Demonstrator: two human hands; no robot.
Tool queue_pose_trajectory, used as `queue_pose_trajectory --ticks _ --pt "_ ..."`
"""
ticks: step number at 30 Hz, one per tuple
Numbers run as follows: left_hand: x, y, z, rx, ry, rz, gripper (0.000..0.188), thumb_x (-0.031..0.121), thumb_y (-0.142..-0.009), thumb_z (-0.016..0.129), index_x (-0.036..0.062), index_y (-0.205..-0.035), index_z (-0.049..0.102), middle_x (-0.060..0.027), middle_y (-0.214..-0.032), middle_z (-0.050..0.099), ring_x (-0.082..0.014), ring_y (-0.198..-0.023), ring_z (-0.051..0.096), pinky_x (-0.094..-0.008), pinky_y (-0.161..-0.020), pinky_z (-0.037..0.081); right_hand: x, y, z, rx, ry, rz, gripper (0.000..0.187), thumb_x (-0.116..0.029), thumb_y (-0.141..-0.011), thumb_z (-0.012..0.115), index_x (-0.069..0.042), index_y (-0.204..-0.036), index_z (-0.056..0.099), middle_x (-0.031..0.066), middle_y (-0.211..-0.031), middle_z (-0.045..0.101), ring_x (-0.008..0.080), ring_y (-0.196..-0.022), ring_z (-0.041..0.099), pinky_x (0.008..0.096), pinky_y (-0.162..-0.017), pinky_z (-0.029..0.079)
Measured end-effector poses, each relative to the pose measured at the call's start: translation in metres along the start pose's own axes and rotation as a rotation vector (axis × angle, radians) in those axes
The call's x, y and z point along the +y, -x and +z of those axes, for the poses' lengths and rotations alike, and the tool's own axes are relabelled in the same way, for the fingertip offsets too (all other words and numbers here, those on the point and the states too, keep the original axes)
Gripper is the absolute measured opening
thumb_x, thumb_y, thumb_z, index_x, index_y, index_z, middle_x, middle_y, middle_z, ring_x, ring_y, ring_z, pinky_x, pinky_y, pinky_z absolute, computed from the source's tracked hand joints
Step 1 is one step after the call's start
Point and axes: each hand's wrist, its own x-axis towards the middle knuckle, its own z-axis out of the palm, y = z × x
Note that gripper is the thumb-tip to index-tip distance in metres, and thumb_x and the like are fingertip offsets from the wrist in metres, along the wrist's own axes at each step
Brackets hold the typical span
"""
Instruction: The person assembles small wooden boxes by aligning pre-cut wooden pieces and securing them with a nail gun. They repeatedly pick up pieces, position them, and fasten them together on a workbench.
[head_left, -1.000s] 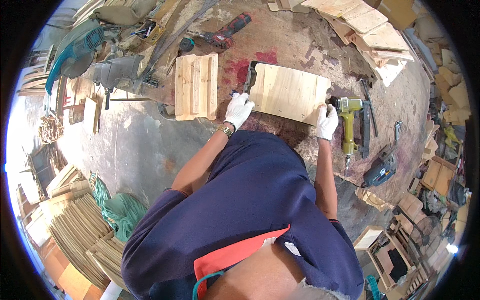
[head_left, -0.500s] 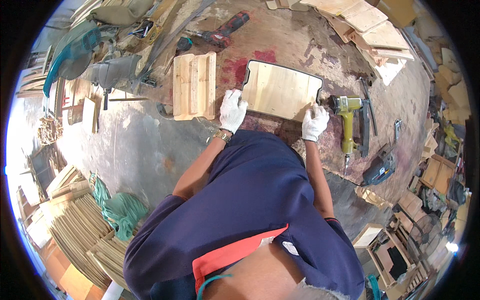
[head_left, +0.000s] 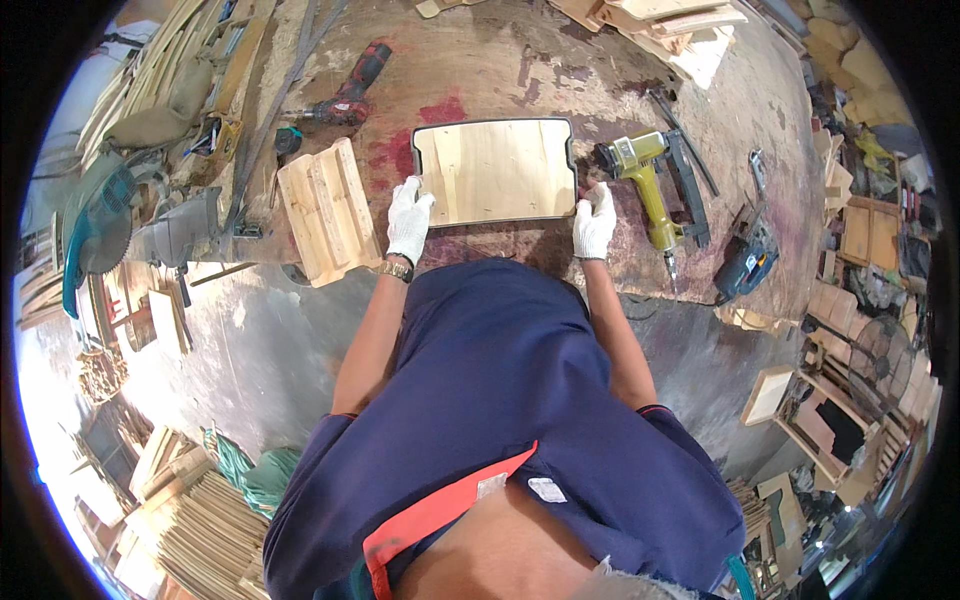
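A pale wooden panel (head_left: pixel 495 172) with a dark rim lies on the worktable in front of me. My left hand (head_left: pixel 408 220), in a white glove, grips its near left corner. At the near right corner, my right hand (head_left: pixel 595 220), gloved likewise, has thumb and fingers closed on the edge. The undersides of the fingers are hidden. To the left of the panel rests a wooden piece with raised strips (head_left: pixel 329 212). Beside my right hand lies a yellow-green pneumatic nail gun (head_left: pixel 650 190).
A red and black cordless drill (head_left: pixel 350 88) lies at the far left of the stained worktable (head_left: pixel 480 60). A blue-black power tool (head_left: pixel 746 265) sits at the right edge. Leftward stands a teal saw (head_left: pixel 100 215). Wooden boards (head_left: pixel 680 30) are piled at the far right.
My view has turned, so the table's contents appear shifted left and rotated. The panel now looks nearly level. Both hands remain at its near corners.
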Motion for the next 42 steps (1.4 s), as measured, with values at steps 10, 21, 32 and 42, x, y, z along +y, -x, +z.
queue_pose_trajectory --ticks 10,21,32,42 --pt "-0.011 -0.019 -0.008 -0.142 0.041 0.013 0.037 0.022 -0.087 0.054 0.0032 -0.118 0.058 -0.0234 -0.115 0.061 -0.0395 -0.111 0.057 -0.0444 -0.096 0.043 -0.020 -0.016 -0.009 -0.200 0.447 -0.416 0.040 0.005 -0.085 0.051 -0.002 -0.122 0.062 0.0184 -0.116 0.066 0.0323 -0.105 0.065 0.0375 -0.095 0.051" --pt "-0.033 -0.015 -0.013 -0.125 0.785 -0.299 0.046 0.043 -0.103 0.043 0.0079 -0.128 0.060 -0.0014 -0.114 0.061 -0.0137 -0.102 0.055 -0.0363 -0.091 0.044 -0.017 -0.024 0.008 -0.221 0.651 -0.447 0.049 -0.013 -0.079 0.062 -0.008 -0.128 0.059 0.0234 -0.111 0.062 0.0416 -0.100 0.061 0.0471 -0.089 0.051" --pt "-0.029 -0.009 -0.004 -0.027 0.223 0.059 0.039 0.026 -0.096 0.050 0.0001 -0.123 0.063 -0.0125 -0.126 0.064 -0.0275 -0.118 0.058 -0.0365 -0.101 0.043 -0.007 -0.031 0.000 -0.273 0.467 -0.200 0.052 -0.009 -0.077 0.060 -0.003 -0.128 0.060 0.0214 -0.127 0.063 0.0364 -0.119 0.059 0.0399 -0.105 0.045" --pt "-0.034 -0.014 -0.002 -0.095 0.139 0.104 0.032 0.025 -0.089 0.048 0.0038 -0.108 0.062 -0.0224 -0.109 0.063 -0.0372 -0.106 0.057 -0.0445 -0.090 0.043 -0.008 -0.015 -0.025 -0.249 -0.313 0.324 0.065 0.013 -0.075 0.043 0.005 -0.139 0.046 0.0126 -0.133 0.056 0.0257 -0.129 0.054 0.0286 -0.098 0.045"
